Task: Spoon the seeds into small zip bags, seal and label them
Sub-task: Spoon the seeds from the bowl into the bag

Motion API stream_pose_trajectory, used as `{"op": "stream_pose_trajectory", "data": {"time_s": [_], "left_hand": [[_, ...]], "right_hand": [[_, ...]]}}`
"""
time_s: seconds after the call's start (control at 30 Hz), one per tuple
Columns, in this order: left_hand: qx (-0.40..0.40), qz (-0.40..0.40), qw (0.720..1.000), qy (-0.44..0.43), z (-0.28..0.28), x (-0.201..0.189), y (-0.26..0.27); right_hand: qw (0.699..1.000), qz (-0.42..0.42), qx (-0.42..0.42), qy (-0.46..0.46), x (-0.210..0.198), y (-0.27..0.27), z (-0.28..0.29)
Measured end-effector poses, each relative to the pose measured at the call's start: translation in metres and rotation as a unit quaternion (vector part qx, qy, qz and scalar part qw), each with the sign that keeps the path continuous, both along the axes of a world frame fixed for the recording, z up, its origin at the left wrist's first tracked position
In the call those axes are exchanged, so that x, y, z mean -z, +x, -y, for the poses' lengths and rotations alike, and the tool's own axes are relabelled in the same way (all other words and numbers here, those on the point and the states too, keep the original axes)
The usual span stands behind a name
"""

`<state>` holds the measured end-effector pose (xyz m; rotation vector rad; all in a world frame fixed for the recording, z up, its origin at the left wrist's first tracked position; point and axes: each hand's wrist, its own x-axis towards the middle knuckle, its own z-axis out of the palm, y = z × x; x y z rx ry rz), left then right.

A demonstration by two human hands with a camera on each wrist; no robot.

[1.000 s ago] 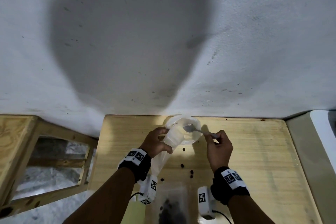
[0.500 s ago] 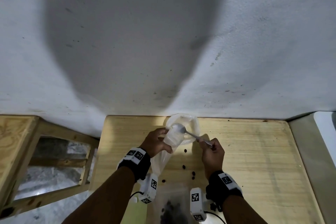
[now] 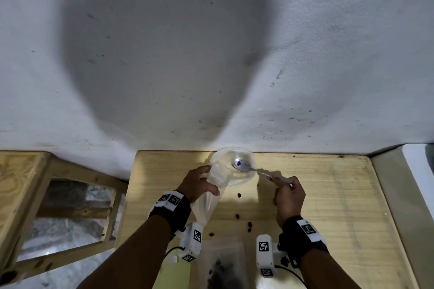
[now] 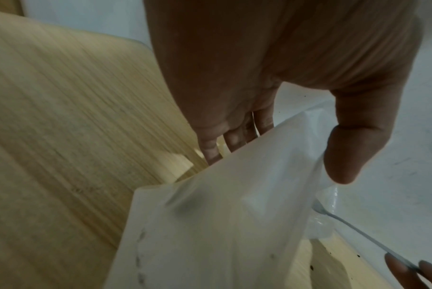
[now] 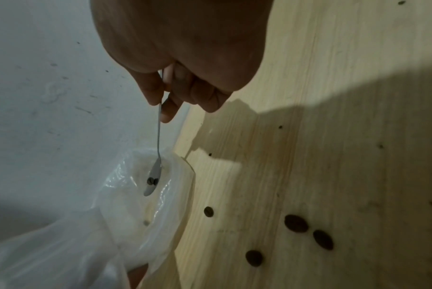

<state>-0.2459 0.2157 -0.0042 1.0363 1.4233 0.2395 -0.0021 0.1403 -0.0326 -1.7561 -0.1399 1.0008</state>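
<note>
My left hand [image 3: 199, 183] grips the neck of a translucent zip bag [image 3: 212, 191], fingers and thumb curled round it so that its mouth stands open and tilted toward the far edge of the wooden table [image 3: 328, 195]. My right hand [image 3: 288, 197] pinches the handle end of a metal spoon [image 3: 244, 164] between thumb and fingertips, a long hold that lets the bowl reach over the open plastic while the hand stays to the right, apart from it. A couple of dark seeds [image 5: 152, 181] lie in the spoon bowl; I judge the step in hand to be carrying them into the bag.

The head view alone shows both hands together, the loose seeds [image 3: 238, 216] scattered on the table near me, and a blurred clear packet of dark seeds [image 3: 220, 270] at the near edge. The right wrist view resolves the seeds in the bowl and the spilled ones [image 5: 296, 223] as oval and grooved. The left wrist view shows my thumb [image 4: 346, 154] pressed on the bag's film [image 4: 234, 215] and the fingers behind it, which the head view hides. Whether the far plastic ring is the bag's own mouth or a separate dish, I cannot tell.
</note>
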Motion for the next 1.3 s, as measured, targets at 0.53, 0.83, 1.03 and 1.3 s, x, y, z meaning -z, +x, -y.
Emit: {"op": "stream_pose_trajectory", "data": {"time_s": [0.53,0.83,1.03,1.3], "left_hand": [[0.016,-0.035,0.999,0.036,0.006,-0.002,0.013],[0.01,-0.026,0.999,0.025,0.006,-0.006,0.016],[0.006,-0.02,0.999,0.025,0.006,-0.008,0.017],[0.015,-0.031,0.999,0.035,0.013,-0.012,0.012]], "right_hand": [[0.969,0.094,-0.135,0.184,-0.075,0.012,-0.017],[0.937,0.231,-0.164,0.205,-0.097,-0.003,-0.04],[0.963,0.231,-0.091,0.11,-0.071,-0.004,-0.037],[0.98,0.122,-0.152,-0.041,-0.033,-0.017,-0.038]]}}
